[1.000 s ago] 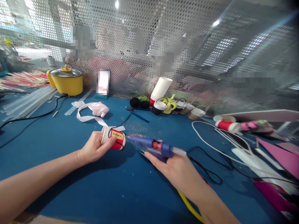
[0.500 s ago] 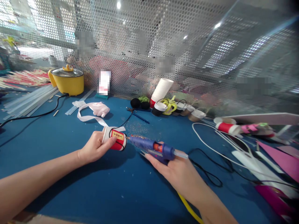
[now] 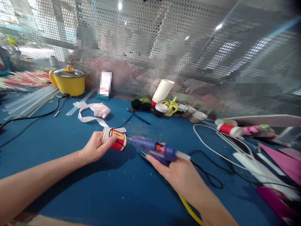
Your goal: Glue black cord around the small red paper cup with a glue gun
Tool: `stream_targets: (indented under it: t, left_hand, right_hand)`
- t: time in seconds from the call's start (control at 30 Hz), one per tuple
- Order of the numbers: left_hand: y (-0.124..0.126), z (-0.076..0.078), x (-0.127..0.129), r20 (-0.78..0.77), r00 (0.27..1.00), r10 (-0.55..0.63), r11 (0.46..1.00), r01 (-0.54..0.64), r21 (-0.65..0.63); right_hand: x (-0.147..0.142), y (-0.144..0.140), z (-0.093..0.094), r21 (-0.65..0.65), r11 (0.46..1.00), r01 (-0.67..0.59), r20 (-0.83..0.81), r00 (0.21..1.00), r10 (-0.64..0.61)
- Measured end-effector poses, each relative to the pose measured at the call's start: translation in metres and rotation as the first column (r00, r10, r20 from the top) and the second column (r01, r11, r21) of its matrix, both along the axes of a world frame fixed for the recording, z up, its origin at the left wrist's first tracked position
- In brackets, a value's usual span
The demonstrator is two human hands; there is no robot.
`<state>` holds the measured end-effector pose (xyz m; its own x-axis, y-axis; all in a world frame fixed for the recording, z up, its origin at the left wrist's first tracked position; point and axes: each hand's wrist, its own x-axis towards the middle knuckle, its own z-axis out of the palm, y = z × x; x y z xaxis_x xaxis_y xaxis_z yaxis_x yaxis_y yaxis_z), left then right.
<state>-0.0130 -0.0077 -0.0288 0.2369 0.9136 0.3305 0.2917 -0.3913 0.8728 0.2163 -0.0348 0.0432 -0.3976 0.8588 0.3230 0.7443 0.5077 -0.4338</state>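
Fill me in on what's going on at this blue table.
A person's left hand holds a small red paper cup on its side above the blue table. The right hand grips a purple glue gun, its nozzle at the cup's base. A black cord loops over the cup. More cups sit by the mesh screen.

Bare blue table (image 3: 70,175) in front & left of hands: free to pass. Right side blocked w/ tangled white cable (image 3: 211,147), pink sheets (image 3: 282,157). Cups (image 3: 178,110) crowd back, mesh wall (image 3: 188,47) behind.
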Motion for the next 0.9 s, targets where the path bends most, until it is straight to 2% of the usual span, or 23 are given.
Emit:
stream_targets:
  t: [0.23,0.43,0.53,0.73,0.9]
  left_hand:
    - [0.0007,-0.0015,0.0014,0.076,0.997,0.011,0.999,-0.008,-0.045]
    - [0.0016,-0.0017,0.0017,0.146,0.989,0.032,0.995,-0.018,-0.099]
    - [0.0009,0.0001,0.0011,0.107,0.994,0.019,0.999,-0.015,-0.038]
    - [-0.0018,0.003,0.0003,-0.078,0.997,0.001,0.984,0.012,0.175]
    - [-0.0026,0.002,0.0011,-0.095,0.995,0.011,0.969,0.013,0.248]
  right_hand:
    - [-0.0034,-0.0013,0.0077,-0.047,0.999,0.003,0.014,1.0,-0.002]
    - [-0.0016,-0.004,0.0028,-0.079,0.997,0.01,0.024,1.0,-0.008]
    - [-0.0007,-0.0048,0.0009,-0.052,0.999,0.013,0.025,1.0,-0.012]
    - [-0.0014,-0.0013,0.0009,-0.009,1.0,0.002,0.008,1.0,-0.002]
    - [-0.0022,0.0007,0.0004,-0.011,1.0,-0.001,0.006,1.0,0.001]
